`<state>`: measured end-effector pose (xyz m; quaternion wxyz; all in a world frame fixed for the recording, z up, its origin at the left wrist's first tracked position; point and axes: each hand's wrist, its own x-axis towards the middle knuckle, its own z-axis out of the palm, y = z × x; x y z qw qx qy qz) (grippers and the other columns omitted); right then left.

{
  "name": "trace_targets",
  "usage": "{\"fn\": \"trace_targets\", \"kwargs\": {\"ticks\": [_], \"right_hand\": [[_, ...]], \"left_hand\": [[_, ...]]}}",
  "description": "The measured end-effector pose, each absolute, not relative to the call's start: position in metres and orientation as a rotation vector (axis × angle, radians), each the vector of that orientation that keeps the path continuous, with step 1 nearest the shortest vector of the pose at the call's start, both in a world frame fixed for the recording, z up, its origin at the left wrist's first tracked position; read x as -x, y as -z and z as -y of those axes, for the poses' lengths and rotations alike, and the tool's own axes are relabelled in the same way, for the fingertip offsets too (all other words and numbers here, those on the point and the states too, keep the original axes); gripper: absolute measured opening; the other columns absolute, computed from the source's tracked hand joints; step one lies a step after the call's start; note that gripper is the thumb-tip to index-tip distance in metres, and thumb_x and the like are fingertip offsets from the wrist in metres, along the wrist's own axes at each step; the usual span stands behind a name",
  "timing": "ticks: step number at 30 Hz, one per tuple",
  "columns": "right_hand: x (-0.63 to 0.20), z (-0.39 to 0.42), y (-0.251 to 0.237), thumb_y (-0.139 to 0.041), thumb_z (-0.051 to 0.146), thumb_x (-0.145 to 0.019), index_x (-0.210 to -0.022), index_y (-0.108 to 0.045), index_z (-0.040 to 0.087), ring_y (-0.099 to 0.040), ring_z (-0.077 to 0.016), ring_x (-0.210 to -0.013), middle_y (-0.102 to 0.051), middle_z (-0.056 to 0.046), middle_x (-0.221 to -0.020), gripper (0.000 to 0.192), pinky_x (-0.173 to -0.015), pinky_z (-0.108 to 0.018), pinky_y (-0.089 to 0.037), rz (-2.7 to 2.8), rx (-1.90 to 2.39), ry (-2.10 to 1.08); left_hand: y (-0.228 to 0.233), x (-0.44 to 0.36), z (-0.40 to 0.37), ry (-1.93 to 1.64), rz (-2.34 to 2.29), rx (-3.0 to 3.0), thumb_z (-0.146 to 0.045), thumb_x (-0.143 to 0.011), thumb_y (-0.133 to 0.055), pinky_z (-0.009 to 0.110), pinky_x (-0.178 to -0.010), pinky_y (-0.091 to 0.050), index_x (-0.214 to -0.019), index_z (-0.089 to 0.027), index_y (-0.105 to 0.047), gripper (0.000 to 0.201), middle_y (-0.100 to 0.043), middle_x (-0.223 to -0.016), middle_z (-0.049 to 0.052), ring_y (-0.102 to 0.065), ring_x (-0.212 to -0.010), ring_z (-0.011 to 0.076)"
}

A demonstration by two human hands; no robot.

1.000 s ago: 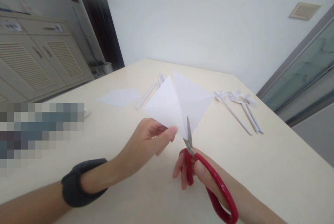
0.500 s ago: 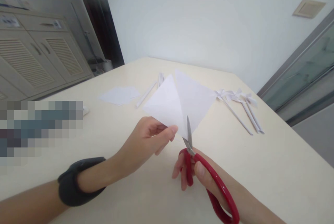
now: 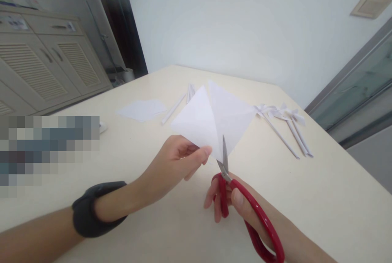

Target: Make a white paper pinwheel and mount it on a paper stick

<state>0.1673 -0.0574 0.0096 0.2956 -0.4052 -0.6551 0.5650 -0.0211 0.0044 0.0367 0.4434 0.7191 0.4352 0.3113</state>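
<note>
My left hand (image 3: pixel 174 165) pinches the near corner of a creased white paper square (image 3: pixel 211 120) and holds it up above the cream table (image 3: pixel 321 197). My right hand (image 3: pixel 235 206) grips red-handled scissors (image 3: pixel 245 210). Their short metal blades point up and sit in the paper's near corner, along a crease. A dark band wraps my left wrist.
Several white paper pinwheels on sticks (image 3: pixel 284 126) lie at the right of the table. A flat white sheet (image 3: pixel 142 110) and several rolled paper sticks (image 3: pixel 180 101) lie further back. A louvred cabinet (image 3: pixel 45 71) stands at left, and a blurred patch covers the table's left edge.
The hands, paper and scissors have barely moved; the view has shifted slightly to the right and the blades sit a little further into the paper.
</note>
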Motion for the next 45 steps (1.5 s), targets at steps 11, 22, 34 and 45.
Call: {"fn": "trace_targets", "kwargs": {"ticks": [11, 22, 34, 45], "right_hand": [[-0.164, 0.055, -0.002, -0.027, 0.060, -0.090, -0.090, -0.057, 0.017, -0.055, -0.0171, -0.073, -0.058, -0.006, -0.080, 0.052, -0.076, -0.034, -0.043, 1.720, 1.076, -1.522], [-0.162, 0.052, -0.005, -0.028, 0.062, -0.088, -0.084, -0.058, 0.019, -0.055, -0.0175, -0.071, -0.059, -0.005, -0.074, 0.053, -0.073, -0.033, -0.044, 1.702, 1.104, -1.513], [-0.162, 0.060, -0.015, -0.025, 0.053, -0.094, -0.085, -0.053, 0.019, -0.056, -0.0158, -0.076, -0.058, -0.003, -0.079, 0.045, -0.079, -0.033, -0.042, 1.710, 1.130, -1.443], [-0.162, 0.061, -0.006, -0.021, 0.053, -0.094, -0.082, -0.054, 0.019, -0.053, -0.0130, -0.063, -0.057, -0.002, -0.073, 0.050, -0.076, -0.033, -0.044, 1.739, 1.142, -1.410]], "left_hand": [[-0.035, 0.021, -0.004, -0.751, -1.084, -1.781, -0.032, -0.088, -0.044, 0.024, -0.049, -0.029, -0.042, -0.018, -0.036, 0.048, -0.035, -0.040, -0.005, -0.035, -0.042, 0.0085], [-0.036, 0.022, -0.003, -0.760, -1.058, -1.800, -0.031, -0.088, -0.043, 0.022, -0.051, -0.032, -0.043, -0.017, -0.035, 0.048, -0.034, -0.041, -0.005, -0.037, -0.043, 0.0082], [-0.048, 0.018, -0.002, -0.713, -1.103, -1.799, -0.028, -0.085, -0.043, 0.023, -0.052, -0.037, -0.042, -0.019, -0.038, 0.044, -0.037, -0.039, -0.003, -0.041, -0.044, 0.0099], [-0.047, 0.018, -0.004, -0.718, -1.099, -1.800, -0.028, -0.084, -0.044, 0.023, -0.051, -0.036, -0.042, -0.019, -0.039, 0.044, -0.039, -0.039, -0.003, -0.042, -0.044, 0.0107]]}}
